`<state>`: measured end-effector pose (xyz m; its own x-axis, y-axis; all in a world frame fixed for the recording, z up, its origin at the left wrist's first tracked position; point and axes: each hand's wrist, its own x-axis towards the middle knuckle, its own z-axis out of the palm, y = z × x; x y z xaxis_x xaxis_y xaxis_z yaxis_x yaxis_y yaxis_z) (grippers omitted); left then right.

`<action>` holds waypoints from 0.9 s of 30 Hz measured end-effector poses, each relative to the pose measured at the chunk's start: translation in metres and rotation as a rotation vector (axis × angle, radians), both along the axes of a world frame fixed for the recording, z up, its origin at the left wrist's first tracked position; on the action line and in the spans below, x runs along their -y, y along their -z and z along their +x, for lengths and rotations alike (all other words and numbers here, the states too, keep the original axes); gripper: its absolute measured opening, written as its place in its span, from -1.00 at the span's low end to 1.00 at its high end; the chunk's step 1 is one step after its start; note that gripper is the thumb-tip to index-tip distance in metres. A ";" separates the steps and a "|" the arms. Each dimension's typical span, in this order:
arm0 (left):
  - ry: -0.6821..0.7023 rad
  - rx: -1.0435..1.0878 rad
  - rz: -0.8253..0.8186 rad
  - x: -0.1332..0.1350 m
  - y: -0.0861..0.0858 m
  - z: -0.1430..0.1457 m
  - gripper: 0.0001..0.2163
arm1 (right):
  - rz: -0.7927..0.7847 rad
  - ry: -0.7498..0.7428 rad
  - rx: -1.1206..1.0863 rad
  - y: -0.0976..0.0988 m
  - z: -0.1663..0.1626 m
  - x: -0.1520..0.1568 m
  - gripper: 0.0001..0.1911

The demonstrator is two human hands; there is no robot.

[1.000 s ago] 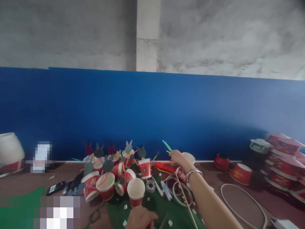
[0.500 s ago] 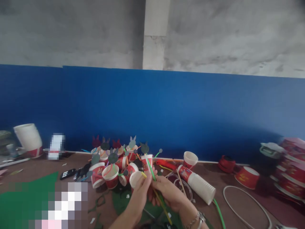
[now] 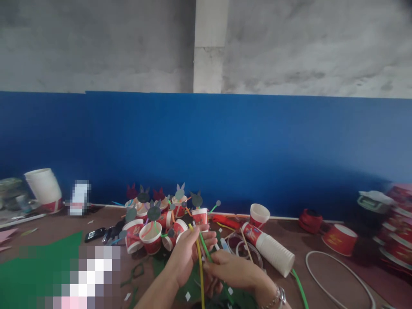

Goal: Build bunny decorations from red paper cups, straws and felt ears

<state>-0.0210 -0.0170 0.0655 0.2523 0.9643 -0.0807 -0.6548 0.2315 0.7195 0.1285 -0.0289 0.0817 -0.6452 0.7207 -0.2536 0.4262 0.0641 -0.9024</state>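
In the head view, my left hand is at the lower middle, its thumb against a yellow straw and its fingers reaching behind the straws. The yellow straw stands nearly upright. My right hand, with a metal bracelet at the wrist, pinches a green straw that slants up to the left across my left fingers. A pale straw tip also shows by my left thumb. Just beyond my hands is a group of red-and-white paper cups, several topped with paper rabbit heads and coloured straw arms.
A stack of paper cups lies on its side at right, beside a coiled clear tube. Red paper bowls and a pale hoop are farther right. Green paper, a black phone-like device and a white container are at left.
The yellow straw has swung from a slant to nearly upright. My left fingers have spread out from the straws. My right hand has moved slightly down.
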 end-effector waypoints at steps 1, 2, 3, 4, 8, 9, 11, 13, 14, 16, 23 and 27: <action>-0.014 -0.005 -0.011 -0.001 0.000 -0.001 -0.71 | 0.040 0.011 0.024 0.001 0.003 -0.001 -0.62; -0.028 -0.009 -0.020 -0.001 0.000 -0.001 -0.73 | 0.084 0.036 0.047 0.002 0.006 -0.002 -0.58; -0.037 -0.012 -0.030 -0.002 0.001 -0.001 -0.75 | 0.129 0.084 0.063 0.002 0.010 -0.003 -0.57; -0.045 -0.013 -0.037 -0.003 0.001 -0.001 -0.76 | 0.175 0.145 0.062 0.002 0.014 -0.004 -0.60; -0.037 -0.043 -0.045 -0.004 0.000 0.000 -0.79 | 0.289 0.443 -0.155 -0.008 0.023 -0.006 -0.46; -0.024 -0.055 -0.046 -0.004 -0.001 0.001 -0.78 | 0.281 0.487 -0.243 -0.011 0.023 -0.005 -0.42; -0.006 -0.076 -0.048 -0.003 -0.001 0.001 -0.75 | 0.213 0.551 -0.410 -0.017 0.020 -0.005 -0.46; -0.012 -0.098 -0.039 -0.002 -0.001 0.002 -0.73 | 0.102 0.613 -0.558 -0.020 0.016 -0.006 -0.57; -0.021 -0.110 -0.026 -0.001 0.000 0.001 -0.72 | 0.029 0.619 -0.626 -0.021 0.015 -0.007 -0.61; -0.047 -0.139 0.016 -0.002 0.002 0.001 -0.70 | -0.139 0.553 -0.727 -0.021 0.013 -0.009 -0.60; -0.172 -0.342 0.119 0.002 0.000 0.000 -0.64 | -0.243 0.288 -0.469 -0.012 0.012 -0.010 -0.58; -0.139 -0.464 0.219 0.006 -0.003 0.000 -0.63 | -0.132 0.261 -0.086 0.000 0.005 -0.005 -0.68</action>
